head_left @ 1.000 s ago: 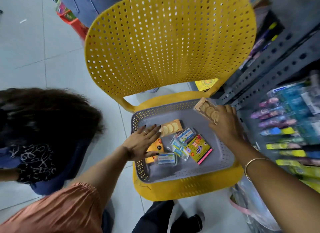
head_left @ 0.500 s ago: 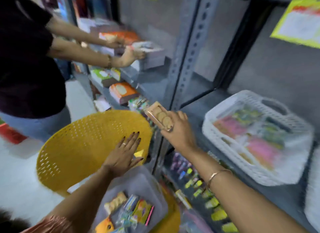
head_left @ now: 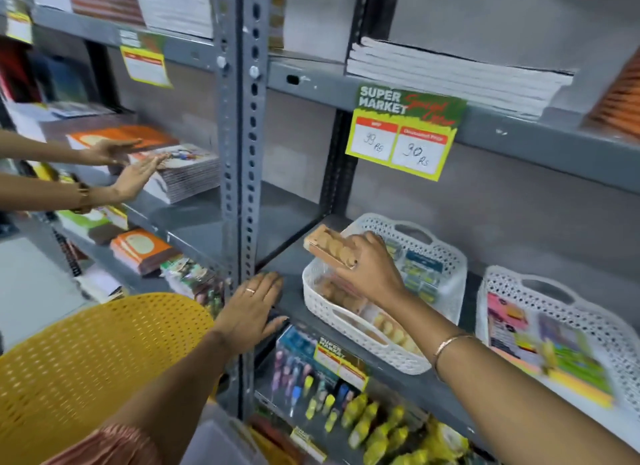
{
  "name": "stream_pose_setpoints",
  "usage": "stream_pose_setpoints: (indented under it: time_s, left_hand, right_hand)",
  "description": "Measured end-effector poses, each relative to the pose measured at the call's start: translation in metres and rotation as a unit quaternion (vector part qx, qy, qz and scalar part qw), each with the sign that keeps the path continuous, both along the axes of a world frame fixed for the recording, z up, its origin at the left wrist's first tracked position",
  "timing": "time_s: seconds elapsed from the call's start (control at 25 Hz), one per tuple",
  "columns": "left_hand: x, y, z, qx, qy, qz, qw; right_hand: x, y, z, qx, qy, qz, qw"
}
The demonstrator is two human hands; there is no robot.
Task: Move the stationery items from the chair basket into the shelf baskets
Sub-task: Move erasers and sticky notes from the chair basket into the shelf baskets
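My right hand [head_left: 369, 269] grips a tan pack of round erasers [head_left: 327, 246] and holds it over the left end of a white perforated shelf basket [head_left: 349, 321]. That basket holds similar tan packs and blue-yellow packs. My left hand [head_left: 251, 308] is flat, fingers apart, resting on the front edge of the grey shelf [head_left: 294, 260] beside the upright post. A second white basket [head_left: 588, 312] with colourful stationery stands to the right. The grey chair basket [head_left: 221, 440] shows only as a corner at the bottom edge.
The yellow chair back [head_left: 90, 360] fills the lower left. A grey perforated post [head_left: 242, 153] rises just left of my hands. Another person's hands [head_left: 128, 166] handle notebook stacks on the left shelf. Markers and highlighters [head_left: 346, 405] hang below; a price tag [head_left: 405, 132] hangs above.
My view has swung up from the chair basket to the shelves. My right hand carried the eraser pack up to the white basket. My left hand left the chair basket and reached the shelf edge.
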State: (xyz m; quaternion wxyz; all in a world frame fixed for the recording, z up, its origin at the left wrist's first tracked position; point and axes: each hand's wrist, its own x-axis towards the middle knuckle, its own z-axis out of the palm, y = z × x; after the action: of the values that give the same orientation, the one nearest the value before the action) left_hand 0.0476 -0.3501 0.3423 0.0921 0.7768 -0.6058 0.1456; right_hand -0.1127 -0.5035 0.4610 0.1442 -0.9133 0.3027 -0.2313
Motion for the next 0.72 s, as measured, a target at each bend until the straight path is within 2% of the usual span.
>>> stream_pose_setpoints:
  time_s: [0.16, 0.36, 0.72]
  left_hand:
    - [0.004, -0.028, -0.01, 0.054, 0.03, -0.017, 0.998]
    - [0.014, -0.048, -0.024, 0.064, 0.059, -0.06, 0.994]
    - [0.015, -0.05, -0.026, 0.058, 0.064, -0.076, 0.993]
  right_hand:
    - [-0.02, -0.018, -0.027, 0.011, 0.069, -0.027, 0.997]
    - [-0.027, -0.02, -0.057, 0.048, 0.131, -0.026, 0.99]
    - [-0.029, -0.022, -0.066, 0.127, 0.144, 0.012, 0.981]
